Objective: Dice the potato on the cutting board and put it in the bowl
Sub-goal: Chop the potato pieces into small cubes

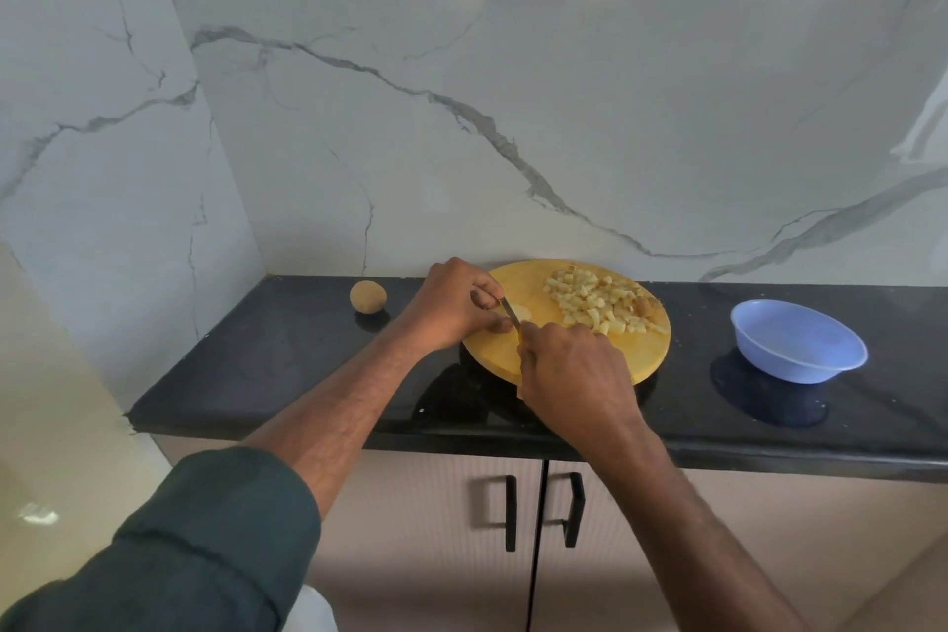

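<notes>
The right hand (572, 370) has its grip closed round a knife (513, 316); the handle is almost wholly hidden inside the fist, with only a sliver of yellow showing at the top, and the short blade points away toward the left hand (451, 305). The left hand's fingers curl down onto a pale potato piece (523, 311), pinning it to the cutting board (544, 354); most of that piece is covered by the fingers and the blade, so its shape is hard to make out. The blade meets the piece just beside the left fingertips.

On the far right part of the round yellow board lies a heap of diced potato (600, 303), some cubes with brown skin on them. The board's near edge is partly hidden by the right hand.

To the right, well apart from the board, stands a light blue bowl (797, 341). To the left, a whole unpeeled potato (368, 296) sits on the black tabletop (287, 364) near the marble wall (461, 118).

A dark green sleeve (179, 544) covers the left arm above the elbow, cut off by the frame's lower edge. Below the tabletop are cabinet doors (436, 529) with black handles
</notes>
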### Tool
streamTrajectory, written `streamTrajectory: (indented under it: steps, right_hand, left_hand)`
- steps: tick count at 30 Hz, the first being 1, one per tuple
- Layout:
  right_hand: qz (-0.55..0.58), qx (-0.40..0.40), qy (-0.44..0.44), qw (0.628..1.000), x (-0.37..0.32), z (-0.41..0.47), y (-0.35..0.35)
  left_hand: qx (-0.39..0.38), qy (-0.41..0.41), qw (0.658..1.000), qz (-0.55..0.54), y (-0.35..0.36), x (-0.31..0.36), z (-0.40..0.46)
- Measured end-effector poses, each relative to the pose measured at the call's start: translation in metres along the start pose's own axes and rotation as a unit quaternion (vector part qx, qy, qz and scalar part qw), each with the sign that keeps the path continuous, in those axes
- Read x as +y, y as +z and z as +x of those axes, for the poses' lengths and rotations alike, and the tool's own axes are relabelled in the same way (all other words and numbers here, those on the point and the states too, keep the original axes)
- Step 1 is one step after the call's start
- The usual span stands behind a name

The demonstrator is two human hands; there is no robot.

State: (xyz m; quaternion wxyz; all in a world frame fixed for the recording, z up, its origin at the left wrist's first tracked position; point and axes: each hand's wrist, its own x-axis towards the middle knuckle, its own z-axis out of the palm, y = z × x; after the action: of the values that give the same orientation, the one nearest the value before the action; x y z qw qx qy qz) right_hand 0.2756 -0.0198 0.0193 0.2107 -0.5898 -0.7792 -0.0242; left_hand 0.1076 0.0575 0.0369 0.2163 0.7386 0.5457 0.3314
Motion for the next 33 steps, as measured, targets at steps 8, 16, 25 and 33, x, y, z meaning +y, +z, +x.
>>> streamTrajectory:
  steps: [8, 16, 25, 33]
  right_hand:
    - [-0.003, -0.028, 0.001, 1.000, -0.001, -0.008, -0.006]
    - [-0.003, -0.031, -0.006, 0.999, 0.004, -0.048, -0.037]
    - [0.073, 0.031, 0.022, 0.997, -0.001, -0.026, -0.033]
    - [0.035, 0.013, 0.025, 0.999, -0.011, -0.003, -0.004]
  left_hand:
    - [0.001, 0.014, 1.000, 0.015, 0.000, 0.002, -0.004]
    - [-0.013, 0.036, 0.998, 0.055, 0.000, 0.006, -0.009]
    - [0.036, -0.021, 0.999, -0.009, -0.001, -0.001, -0.021]
    - [0.043, -0.021, 0.999, -0.019, 0.001, -0.002, -0.017]
